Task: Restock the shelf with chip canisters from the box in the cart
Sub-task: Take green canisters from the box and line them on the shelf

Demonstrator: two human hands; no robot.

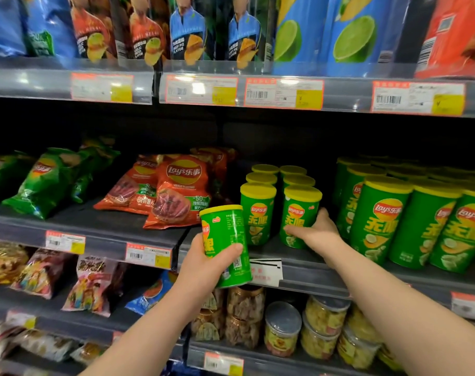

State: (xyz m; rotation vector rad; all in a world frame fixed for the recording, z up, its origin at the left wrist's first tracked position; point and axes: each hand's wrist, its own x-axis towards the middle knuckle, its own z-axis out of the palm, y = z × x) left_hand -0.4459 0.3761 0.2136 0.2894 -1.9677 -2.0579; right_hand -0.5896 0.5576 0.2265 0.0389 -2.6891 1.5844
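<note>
Lay's canister (pixel 226 226) in left hand (pixel 203 267)

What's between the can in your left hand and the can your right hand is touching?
One more small green canister, yellow-lidded, standing upright on the shelf. The head view shows it.

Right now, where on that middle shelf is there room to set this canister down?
Bare shelf shows between the red chip bags and the small canisters, behind the held canister in the left hand. The gap between small canisters and tall canisters is narrow and the right hand fills it. Further right is packed.
</note>
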